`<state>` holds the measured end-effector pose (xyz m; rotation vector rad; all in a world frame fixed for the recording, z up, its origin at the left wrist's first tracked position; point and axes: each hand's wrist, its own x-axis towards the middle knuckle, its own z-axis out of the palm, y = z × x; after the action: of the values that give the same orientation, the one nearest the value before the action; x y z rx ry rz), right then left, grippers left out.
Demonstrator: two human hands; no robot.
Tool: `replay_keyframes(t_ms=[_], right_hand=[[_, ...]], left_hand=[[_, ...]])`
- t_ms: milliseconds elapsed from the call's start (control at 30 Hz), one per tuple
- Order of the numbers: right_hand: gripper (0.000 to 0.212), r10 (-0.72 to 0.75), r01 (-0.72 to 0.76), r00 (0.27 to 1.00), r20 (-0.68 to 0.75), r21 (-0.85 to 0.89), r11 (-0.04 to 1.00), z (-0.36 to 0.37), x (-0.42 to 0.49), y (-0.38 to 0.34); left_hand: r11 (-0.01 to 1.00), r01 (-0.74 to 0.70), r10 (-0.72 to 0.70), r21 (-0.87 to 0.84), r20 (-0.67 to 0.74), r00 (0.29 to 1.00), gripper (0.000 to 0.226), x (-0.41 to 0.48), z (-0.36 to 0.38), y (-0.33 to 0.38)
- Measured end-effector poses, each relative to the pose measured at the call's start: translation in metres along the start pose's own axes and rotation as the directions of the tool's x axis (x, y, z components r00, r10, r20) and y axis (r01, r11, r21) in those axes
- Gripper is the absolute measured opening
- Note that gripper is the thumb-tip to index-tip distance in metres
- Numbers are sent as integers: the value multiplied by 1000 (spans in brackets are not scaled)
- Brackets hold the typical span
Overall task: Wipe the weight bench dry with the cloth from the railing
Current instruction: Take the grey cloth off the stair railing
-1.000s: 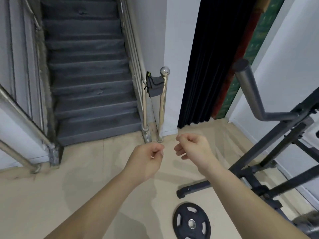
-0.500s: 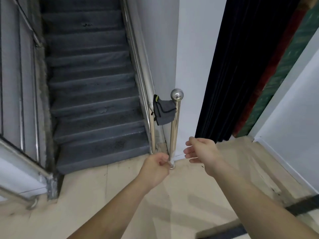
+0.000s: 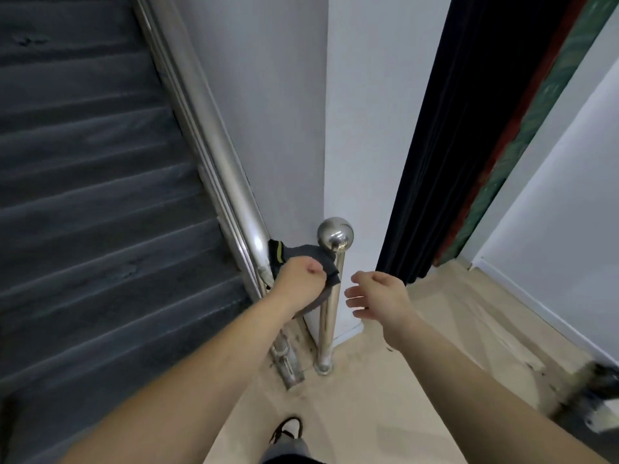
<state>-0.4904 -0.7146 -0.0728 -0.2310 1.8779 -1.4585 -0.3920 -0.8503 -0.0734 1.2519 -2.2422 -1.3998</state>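
- Gripping the grey cloth [image 3: 320, 259], the left hand [image 3: 298, 283] is closing its grip around it.
- Cloth is hanging on the steel railing [image 3: 214, 135], left of the ball-topped post [image 3: 335, 237].
- Right hand [image 3: 376, 296] is hovering near the post, grip spread, holding nothing.

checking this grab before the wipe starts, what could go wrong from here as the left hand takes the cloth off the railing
The cloth looks wedged between the sloping railing and the ball-topped post, so a quick pull by the left hand could snag it.

The right hand hangs open and empty beside the post; if the cloth slips free, it may drop to the floor and pick up dirt.
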Motion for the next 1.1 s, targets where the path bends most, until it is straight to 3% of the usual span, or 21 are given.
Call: replay_keyframes(t_ms=[133, 267, 400, 467, 567, 633, 700, 800, 900, 967, 1033, 1100], right_hand=[[22, 92, -91, 995, -47, 17, 996, 42, 63, -19], [26, 123, -126, 989, -78, -31, 992, 64, 99, -23], [21, 203, -205, 977, -61, -30, 978, 75, 110, -17], [21, 226, -226, 973, -51, -5, 974, 80, 108, -11], [38, 245, -243, 968, -48, 55, 969, 86, 107, -4], [41, 255, -248, 965, -58, 104, 963, 88, 106, 2], [44, 267, -253, 961, -67, 168, 953, 89, 103, 5], [65, 280, -239, 954, -103, 301, 923, 85, 95, 11], [55, 269, -217, 961, -70, 415, 884, 79, 86, 9], [44, 270, -224, 963, -10, 527, 820, 78, 76, 8], [40, 306, -248, 951, 51, 719, 650, 77, 60, 10], [40, 338, -241, 940, 48, 795, 557, 72, 41, 19]], left_hand=[[947, -127, 93, 296, 126, 988, 20, 97, -32, 2], [748, -297, 139, 593, 298, 944, 21, 167, -49, -12], [605, -314, -77, 731, 447, 891, 38, 201, -48, -23], [607, -289, -138, 740, 457, 879, 35, 210, -44, -25], [751, -183, -157, 634, 441, 884, 26, 219, -43, -20], [914, -11, -184, 405, 438, 880, 17, 215, -49, -10], [972, 166, -225, 163, 465, 856, 13, 200, -61, 4], [943, 310, -200, -119, 542, 816, 15, 161, -77, 21], [894, 355, -106, -274, 641, 760, 20, 116, -73, 30], [867, 404, -93, -293, 701, 707, 22, 89, -57, 29], [866, 428, -103, -259, 744, 660, 22, 67, -39, 23], [871, 432, -108, -233, 768, 632, 20, 51, -24, 17]])
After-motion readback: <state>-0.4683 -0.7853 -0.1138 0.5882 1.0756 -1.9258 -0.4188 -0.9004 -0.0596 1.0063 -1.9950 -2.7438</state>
